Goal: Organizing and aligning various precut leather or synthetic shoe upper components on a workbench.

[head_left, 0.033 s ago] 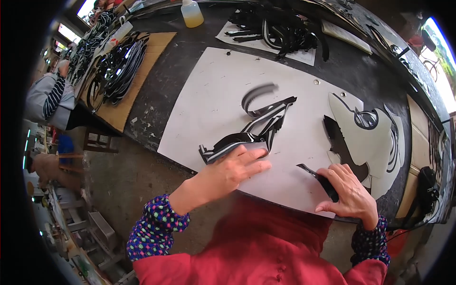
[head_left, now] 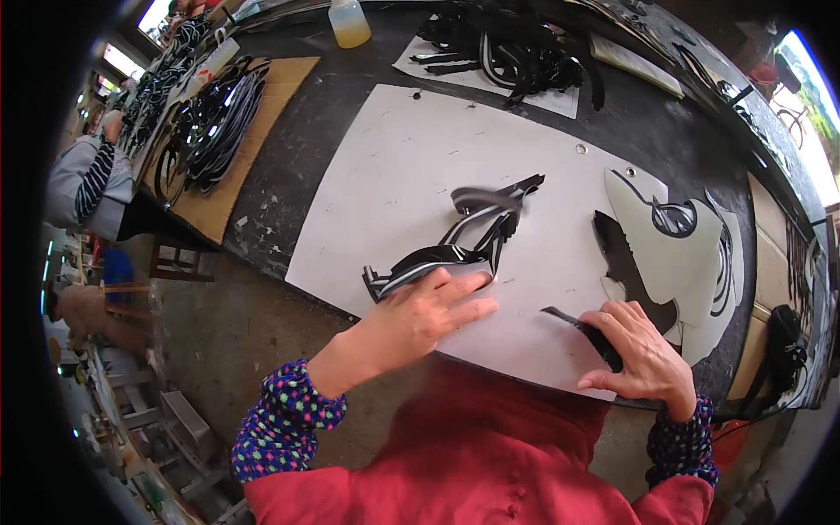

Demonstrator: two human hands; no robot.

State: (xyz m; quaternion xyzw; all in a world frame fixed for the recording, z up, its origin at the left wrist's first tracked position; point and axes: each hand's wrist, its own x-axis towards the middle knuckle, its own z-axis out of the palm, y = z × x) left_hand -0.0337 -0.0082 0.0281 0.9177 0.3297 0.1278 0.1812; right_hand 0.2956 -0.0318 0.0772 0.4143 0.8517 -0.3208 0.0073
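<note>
In the middle of a white board (head_left: pixel 367 157) lies a loose heap of black strips with pale stripes (head_left: pixel 446 249). My left hand (head_left: pixel 429 319) rests at the near side of this heap, its fingers stretched out and touching the board or the lowest strips. One curled strip (head_left: pixel 483 199) at the heap's far end is blurred by motion. Further right, my right hand (head_left: pixel 634 346) is closed around a dark, narrow bundle of black strips (head_left: pixel 599 341), whose thin tip points away to the left. The palm hides its other end.
Pale cut sheets (head_left: pixel 661 236) lie over a dark piece at the right. Behind the board are more black strips (head_left: pixel 525 61) and a bottle of yellow liquid (head_left: pixel 350 24). Glossy strips (head_left: pixel 219 122) cover cardboard at the left, near a person in a striped sleeve (head_left: pixel 94 188).
The curled strip has dropped lower and to the right, onto the heap's far end. Both hands stay almost where they were.
</note>
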